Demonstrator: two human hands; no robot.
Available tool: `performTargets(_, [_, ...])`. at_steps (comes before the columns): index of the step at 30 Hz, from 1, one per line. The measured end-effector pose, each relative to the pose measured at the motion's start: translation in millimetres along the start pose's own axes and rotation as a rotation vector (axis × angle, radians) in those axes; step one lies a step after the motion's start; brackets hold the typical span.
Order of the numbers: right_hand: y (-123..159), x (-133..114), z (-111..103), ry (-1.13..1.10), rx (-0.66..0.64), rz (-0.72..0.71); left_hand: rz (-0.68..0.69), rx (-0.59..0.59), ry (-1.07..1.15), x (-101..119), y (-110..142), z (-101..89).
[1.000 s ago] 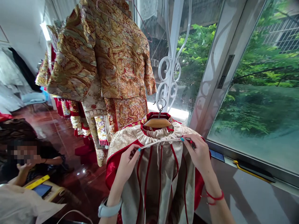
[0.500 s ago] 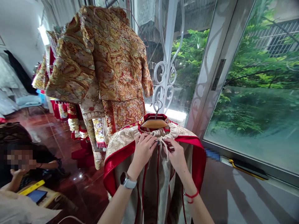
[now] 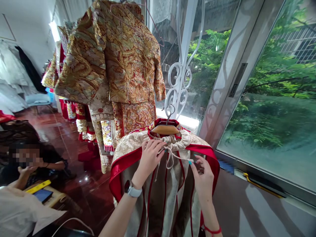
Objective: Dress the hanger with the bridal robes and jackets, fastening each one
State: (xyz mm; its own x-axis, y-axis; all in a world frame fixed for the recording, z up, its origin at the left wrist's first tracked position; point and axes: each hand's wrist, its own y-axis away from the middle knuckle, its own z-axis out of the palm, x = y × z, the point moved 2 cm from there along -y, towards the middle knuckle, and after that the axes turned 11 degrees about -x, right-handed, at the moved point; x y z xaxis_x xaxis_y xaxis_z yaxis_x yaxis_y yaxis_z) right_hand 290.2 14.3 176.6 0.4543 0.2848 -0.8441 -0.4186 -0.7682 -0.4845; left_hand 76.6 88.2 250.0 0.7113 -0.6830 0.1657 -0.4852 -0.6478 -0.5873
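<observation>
A cream and red garment cover (image 3: 128, 148) hangs on a wooden hanger (image 3: 166, 129) in front of me, gathered at the neck by a white drawstring (image 3: 172, 154). My left hand (image 3: 150, 154) is closed, its fingers pinching the drawstring at the knot just below the gathered neck. My right hand (image 3: 202, 174) is lower and to the right, pinching the free end of the same drawstring, which runs taut between both hands. A watch sits on my left wrist and a red thread on my right.
A gold and red embroidered jacket and skirt (image 3: 123, 65) hang behind, with more such garments along the left. A white scrolled rail stand (image 3: 181, 75) and a large window (image 3: 271, 108) are at right. A seated person (image 3: 27, 161) is at lower left by a small table (image 3: 46, 197).
The hands first held the drawstring stretched wide, then came together at the neck. Now my right hand has pulled its cord end out to the lower right while the left stays at the knot.
</observation>
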Motion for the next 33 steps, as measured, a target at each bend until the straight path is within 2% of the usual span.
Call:
performTargets(1, [3.4, -7.4, 5.4, -0.003, 0.063, -0.006, -0.019, 0.032, 0.006, -2.0, 3.7, 0.2])
performTargets(2, [6.4, -13.9, 13.3, -0.017, 0.064, -0.003, -0.04, 0.07, 0.006, -4.0, 8.3, 0.8])
performTargets(6, [13.3, -22.8, 56.2, -0.117, -0.268, 0.051, -0.127, 0.197, -0.019, -8.9, 30.8, 6.8])
performTargets(9, [11.4, -19.9, 72.6, -0.289, -0.362, 0.124, -0.159, 0.206, -0.035, -9.8, 44.0, 11.3])
performTargets(12, [5.2, -22.5, 66.1, -0.611, -0.392, 0.221, -0.155, 0.156, -0.048, -10.9, 50.5, 11.6])
performTargets(15, [-6.5, -28.8, 46.0, -0.928, -0.354, 0.268, -0.178, 0.129, -0.047, -10.7, 52.6, 10.1])
performTargets(18, [-23.1, -31.8, 26.9, -1.105, -0.273, 0.278, -0.231, 0.095, -0.036, -5.7, 52.2, 13.4])
performTargets(20, [-30.5, -32.4, 19.1, -1.136, -0.237, 0.264, -0.276, 0.085, -0.014, -0.4, 51.2, 18.8])
performTargets(23, [-23.3, -32.4, 19.2, -1.052, -0.185, 0.113, -0.307, 0.092, 0.088, 6.7, 50.0, 29.6])
performTargets(26, [5.9, -24.9, 39.9, -0.682, -0.106, 0.009, -0.343, 0.081, 0.243, 9.3, 50.3, 39.8])
performTargets(29, [31.0, -10.4, 74.4, -0.318, -0.122, 0.084, -0.387, 0.03, 0.491, 8.8, 51.5, 46.0])
performTargets(31, [34.5, -2.0, 91.4, -0.229, -0.107, 0.158, -0.395, 0.003, 0.666, 7.9, 52.0, 46.6])
performTargets(33, [29.3, 1.7, 98.9, -0.188, -0.075, 0.187, -0.391, -0.007, 0.765, 6.2, 52.7, 45.2])
